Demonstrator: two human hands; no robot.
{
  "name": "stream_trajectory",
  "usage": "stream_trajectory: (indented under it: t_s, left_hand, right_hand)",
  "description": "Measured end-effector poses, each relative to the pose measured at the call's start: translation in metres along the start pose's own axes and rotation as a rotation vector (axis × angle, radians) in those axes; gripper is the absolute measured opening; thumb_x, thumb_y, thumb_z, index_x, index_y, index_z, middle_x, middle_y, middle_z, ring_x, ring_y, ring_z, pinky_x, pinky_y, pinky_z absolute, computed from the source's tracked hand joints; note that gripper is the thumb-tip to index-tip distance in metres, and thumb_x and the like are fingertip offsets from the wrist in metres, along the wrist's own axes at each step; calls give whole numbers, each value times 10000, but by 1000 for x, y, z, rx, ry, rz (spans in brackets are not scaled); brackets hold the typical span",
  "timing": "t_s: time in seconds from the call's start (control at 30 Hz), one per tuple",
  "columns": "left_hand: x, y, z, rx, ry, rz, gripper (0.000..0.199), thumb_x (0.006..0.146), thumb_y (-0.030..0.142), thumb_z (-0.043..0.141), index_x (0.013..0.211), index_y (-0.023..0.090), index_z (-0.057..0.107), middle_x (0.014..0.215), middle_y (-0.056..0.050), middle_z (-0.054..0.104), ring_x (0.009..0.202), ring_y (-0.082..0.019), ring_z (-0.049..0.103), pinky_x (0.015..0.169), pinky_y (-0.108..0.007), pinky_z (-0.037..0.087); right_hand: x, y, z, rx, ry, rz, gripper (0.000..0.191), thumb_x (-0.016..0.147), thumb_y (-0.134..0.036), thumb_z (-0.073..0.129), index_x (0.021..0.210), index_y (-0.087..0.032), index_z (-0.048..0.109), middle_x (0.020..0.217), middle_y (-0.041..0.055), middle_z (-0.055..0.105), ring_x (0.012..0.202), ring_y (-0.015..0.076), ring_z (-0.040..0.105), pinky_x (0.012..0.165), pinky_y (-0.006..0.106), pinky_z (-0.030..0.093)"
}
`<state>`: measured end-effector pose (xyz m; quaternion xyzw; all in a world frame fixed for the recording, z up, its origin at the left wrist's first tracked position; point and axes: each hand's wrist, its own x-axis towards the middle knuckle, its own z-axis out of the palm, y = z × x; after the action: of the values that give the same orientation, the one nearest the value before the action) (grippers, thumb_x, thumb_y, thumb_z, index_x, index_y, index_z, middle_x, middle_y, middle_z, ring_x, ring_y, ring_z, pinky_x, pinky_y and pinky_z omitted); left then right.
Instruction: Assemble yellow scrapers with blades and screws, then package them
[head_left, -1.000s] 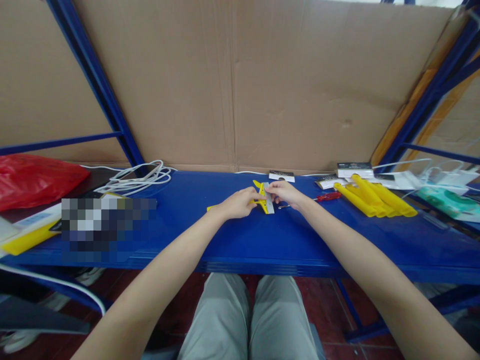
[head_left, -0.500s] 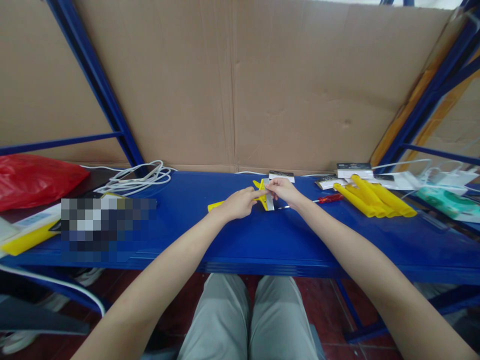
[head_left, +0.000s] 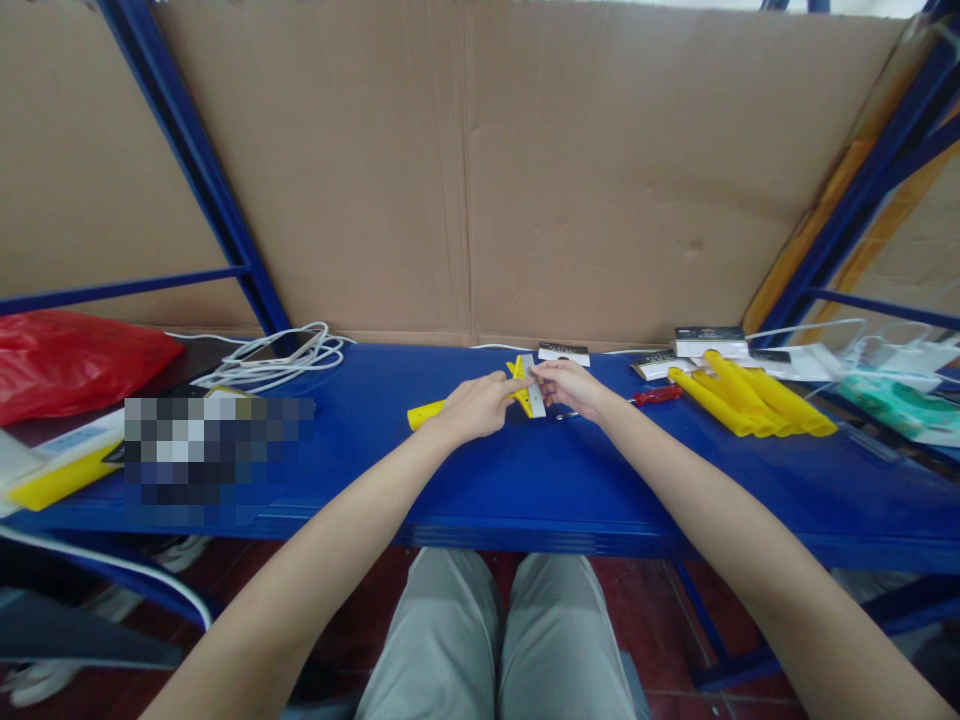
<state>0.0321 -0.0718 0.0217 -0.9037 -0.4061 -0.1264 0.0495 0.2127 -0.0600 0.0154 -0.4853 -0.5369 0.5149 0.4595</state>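
Observation:
My left hand is closed around a yellow tool, whose handle sticks out to the left below my wrist. At the tool's right end, a flat silver metal blade lies across the yellow head. My right hand pinches this blade at its upper right side, and the two hands nearly meet there. Just right of the blade, a screwdriver with a red handle lies on the blue table, its shaft tip under my right wrist.
Several yellow tubes lie at the right, beside small black-and-white packages. A white cable coil and a red plastic bag are at the left. Behind the table stands a cardboard wall.
The yellow tool and blade have shifted slightly left and turned a little. More of the handle's end shows past my left hand. Both hands keep their hold.

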Motion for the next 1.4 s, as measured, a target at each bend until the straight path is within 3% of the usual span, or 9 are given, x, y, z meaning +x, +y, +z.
stream_trajectory:
  t_s: [0.17, 0.23, 0.53, 0.87, 1.1, 1.4]
  left_hand:
    - [0, -3, -3, 3, 27, -95, 457, 888, 221, 419, 1336, 308, 441, 1073, -61, 579, 965, -224, 602, 817, -325, 462]
    - [0, -4, -4, -3, 41, -107, 451, 888, 213, 422, 1328, 303, 452, 1084, -59, 581, 974, -219, 600, 831, -324, 459]
    - [2, -10, 2, -62, 105, -84, 453, 882, 200, 422, 1329, 267, 450, 1182, -82, 580, 1062, -227, 570, 890, -348, 445]
    - [2, -10, 3, -92, 64, 6, 422, 870, 221, 450, 1283, 293, 494, 1154, -43, 610, 1061, -205, 570, 892, -327, 448]
    - [2, -10, 4, -85, 40, 40, 408, 861, 205, 450, 1258, 277, 507, 1190, -49, 600, 1093, -213, 557, 897, -331, 448]
    - [3, -12, 7, -78, 6, 49, 405, 855, 194, 442, 1247, 262, 518, 1204, -58, 606, 1106, -219, 558, 904, -342, 445]
  right_hand:
    - [-1, 3, 0, -53, -205, 50, 42, 752, -138, 603, 755, -156, 565, 552, -11, 578, 481, 97, 552, 466, 207, 441]
    - [-2, 4, 0, -98, -230, 30, 61, 730, -123, 610, 724, -159, 561, 535, -23, 564, 468, 90, 542, 456, 200, 430]
    - [-8, -6, 7, -278, -139, -82, 113, 702, -119, 542, 596, -155, 550, 425, -42, 497, 333, 39, 387, 333, 169, 240]
    - [-8, -2, 6, -242, -108, -53, 96, 728, -173, 551, 633, -174, 544, 400, -52, 457, 338, 55, 398, 344, 170, 291]
    - [-5, 0, 3, -199, -170, -25, 94, 707, -163, 577, 623, -164, 535, 369, -85, 372, 327, 29, 298, 344, 154, 240]
    - [1, 6, -3, -268, -220, 50, 148, 718, -264, 642, 657, -169, 548, 377, -75, 394, 319, 43, 318, 329, 171, 207]
